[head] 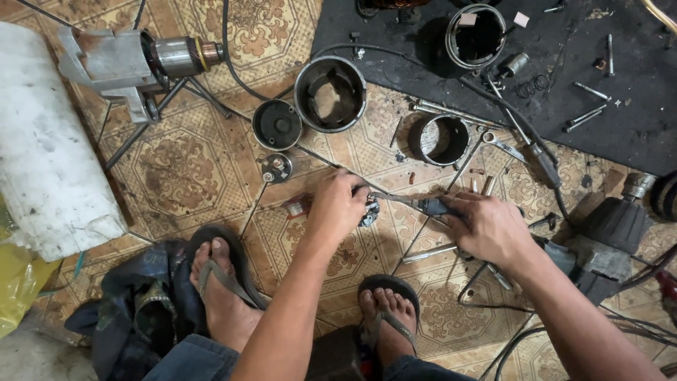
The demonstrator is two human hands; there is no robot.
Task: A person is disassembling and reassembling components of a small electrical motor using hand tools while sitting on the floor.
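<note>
My left hand [337, 206] presses down on a small metal motor part [369, 210] lying on the patterned floor. My right hand [486, 226] grips the dark handle of a thin pointed tool [412, 202], a soldering iron or probe, whose tip reaches the small part under my left fingers. A black cable runs from the tool's rear toward the upper right. Both my feet in sandals rest on the floor just below the hands.
Round metal motor housings [330, 93] [439, 139] and an end cap [277, 124] lie ahead. A motor armature assembly [134, 60] sits upper left beside a white block [42, 155]. A black mat [620, 106] holds bolts, a spring and a ring. Wrenches, long bolts, cables scattered.
</note>
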